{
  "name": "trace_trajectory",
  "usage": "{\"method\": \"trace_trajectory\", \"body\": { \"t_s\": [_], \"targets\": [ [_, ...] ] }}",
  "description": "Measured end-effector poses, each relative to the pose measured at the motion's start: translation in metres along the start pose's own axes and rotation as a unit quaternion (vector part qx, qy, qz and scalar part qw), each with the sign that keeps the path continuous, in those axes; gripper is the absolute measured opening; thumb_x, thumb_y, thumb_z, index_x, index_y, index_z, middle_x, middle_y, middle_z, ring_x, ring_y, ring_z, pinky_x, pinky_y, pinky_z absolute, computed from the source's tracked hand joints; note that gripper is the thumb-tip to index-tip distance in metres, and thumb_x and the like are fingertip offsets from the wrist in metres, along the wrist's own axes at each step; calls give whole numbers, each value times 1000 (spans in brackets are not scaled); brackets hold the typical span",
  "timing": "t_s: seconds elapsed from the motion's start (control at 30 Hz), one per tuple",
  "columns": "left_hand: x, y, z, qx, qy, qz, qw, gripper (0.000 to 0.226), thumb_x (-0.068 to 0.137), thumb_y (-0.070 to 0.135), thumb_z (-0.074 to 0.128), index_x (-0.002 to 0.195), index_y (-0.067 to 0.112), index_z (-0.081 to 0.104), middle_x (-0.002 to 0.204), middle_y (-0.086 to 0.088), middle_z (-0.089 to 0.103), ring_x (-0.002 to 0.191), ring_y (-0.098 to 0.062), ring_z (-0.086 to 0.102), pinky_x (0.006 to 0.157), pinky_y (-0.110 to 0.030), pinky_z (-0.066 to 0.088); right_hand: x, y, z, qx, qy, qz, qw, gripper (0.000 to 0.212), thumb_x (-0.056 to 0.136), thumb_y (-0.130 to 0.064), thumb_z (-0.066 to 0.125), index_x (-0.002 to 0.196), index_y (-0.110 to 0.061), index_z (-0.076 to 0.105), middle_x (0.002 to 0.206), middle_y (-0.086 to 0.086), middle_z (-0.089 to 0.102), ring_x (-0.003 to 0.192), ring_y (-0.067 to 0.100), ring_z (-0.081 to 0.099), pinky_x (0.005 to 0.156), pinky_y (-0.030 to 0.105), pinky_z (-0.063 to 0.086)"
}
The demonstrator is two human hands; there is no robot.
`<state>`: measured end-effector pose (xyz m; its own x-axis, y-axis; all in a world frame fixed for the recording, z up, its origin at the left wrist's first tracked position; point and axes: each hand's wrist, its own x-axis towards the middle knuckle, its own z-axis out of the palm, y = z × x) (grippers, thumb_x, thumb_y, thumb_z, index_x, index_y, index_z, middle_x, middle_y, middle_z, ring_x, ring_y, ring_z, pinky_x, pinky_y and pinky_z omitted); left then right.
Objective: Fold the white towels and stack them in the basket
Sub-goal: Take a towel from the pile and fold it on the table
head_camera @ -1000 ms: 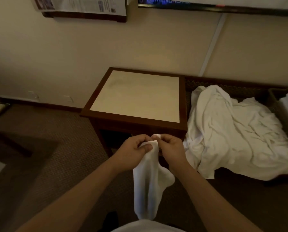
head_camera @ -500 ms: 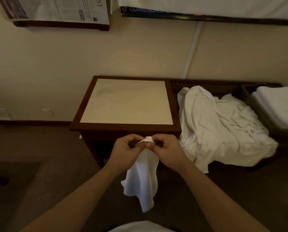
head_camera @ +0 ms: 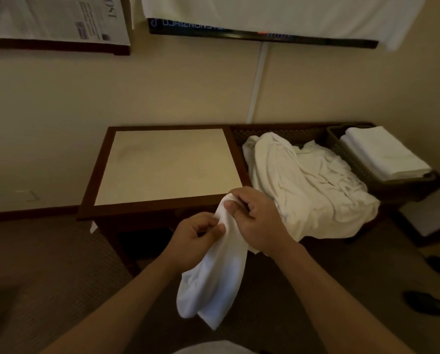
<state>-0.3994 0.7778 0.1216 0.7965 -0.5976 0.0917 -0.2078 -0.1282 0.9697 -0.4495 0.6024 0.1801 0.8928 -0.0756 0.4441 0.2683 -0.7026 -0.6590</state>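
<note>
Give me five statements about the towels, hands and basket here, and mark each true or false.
1. Both hands grip one white towel. True.
2. The left hand pinches the towel lower than the right hand. True.
3. The table has a folded towel lying on it. False: its top is bare.
4. The basket holds no towels. False: folded towels are stacked in it.
5. A loose pile of white cloth lies between table and basket. True.

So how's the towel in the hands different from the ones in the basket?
The held towel hangs limp and unfolded from both hands; the basket towels lie flat, folded and stacked. The held towel is in the air; the basket towels rest inside. Both are white.
</note>
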Motion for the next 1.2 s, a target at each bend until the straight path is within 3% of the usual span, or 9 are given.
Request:
{"method": "trace_trajectory", "body": {
  "t_s": [0.17, 0.27, 0.43, 0.67, 0.8, 0.87, 0.97, 1.1, 1.2],
  "targets": [
    [1, -19, 6, 141, 72, 60, 986, 17, 100, 31, 59, 101, 24, 74, 100, 14, 64, 93, -5, 62, 79, -24, 54, 2, -9, -4, -34, 72, -47, 996, 10, 97, -12, 61, 100, -6, 68, 89, 5, 66, 83, 10, 59, 77, 18, 47],
    [-6, -41, 8, 190, -26, 2, 982, 20, 101, 25, 57, 90, 36, 68, 98, 17, 62, 91, 1, 60, 85, -30, 56, 5, -19, -10, -11, 83, -36, 996, 12, 97, -14, 61, 100, -5, 68, 88, -1, 65, 85, 8, 59, 77, 15, 47],
    [-22, -85, 8, 236, -156, -97, 954, 23, 99, 42, 56, 111, 32, 72, 114, 14, 61, 103, 1, 59, 94, -34, 55, 11, -26, -31, 26, 128, 13, 991, 10, 98, -11, 61, 95, -21, 62, 83, -18, 56, 80, -1, 57, 74, 7, 42],
    [-14, -58, 5, 123, 79, -103, 984, 20, 95, 30, 65, 81, 20, 75, 94, 4, 63, 85, -11, 64, 78, -46, 58, 18, -10, -65, 5, 171, 120, 978, 8, 101, -27, 55, 98, -20, 58, 80, -1, 58, 69, 6, 54, 63, 23, 43],
    [-3, -9, 12, 137, 56, 11, 989, 16, 95, 24, 68, 87, 17, 80, 97, 8, 63, 88, -4, 61, 71, -16, 50, 21, -9, -74, -108, -156, 172, 967, 75, 78, -63, 74, 142, -45, 39, 125, -16, 51, 106, 4, 51, 91, 33, 48],
    [5, 8, 15, 151, 44, 81, 984, 18, 92, 26, 69, 82, 14, 78, 93, 3, 64, 84, -10, 62, 67, -20, 49, 15, -9, -54, -158, -300, 111, 934, 97, 65, -70, 79, 147, -40, 38, 133, -16, 53, 113, 7, 53, 96, 32, 47],
    [12, 14, 8, 194, 62, 138, 969, 27, 85, 34, 64, 70, 11, 70, 86, 4, 60, 77, -12, 60, 66, -25, 48, 8, 15, -38, -264, -365, 84, 889, 35, 73, -52, 80, 95, -31, 62, 89, -14, 60, 85, 14, 59, 75, 29, 45],
    [1, -30, -29, 302, 77, 18, 950, 41, 79, 50, 52, 76, 13, 70, 92, 3, 57, 81, -14, 58, 74, -36, 52, 18, 26, -66, -134, -224, 160, 952, 14, 87, -40, 74, 84, -27, 71, 87, -11, 67, 83, 3, 60, 77, 24, 47],
    [-16, -77, -34, 413, -20, -141, 899, 33, 83, 58, 54, 87, 27, 65, 107, 4, 53, 92, -13, 52, 85, -39, 52, 32, -1, -76, -3, -49, 106, 993, 23, 83, -47, 76, 74, -27, 68, 74, -12, 66, 78, 1, 60, 63, 10, 41]
  ]
}}
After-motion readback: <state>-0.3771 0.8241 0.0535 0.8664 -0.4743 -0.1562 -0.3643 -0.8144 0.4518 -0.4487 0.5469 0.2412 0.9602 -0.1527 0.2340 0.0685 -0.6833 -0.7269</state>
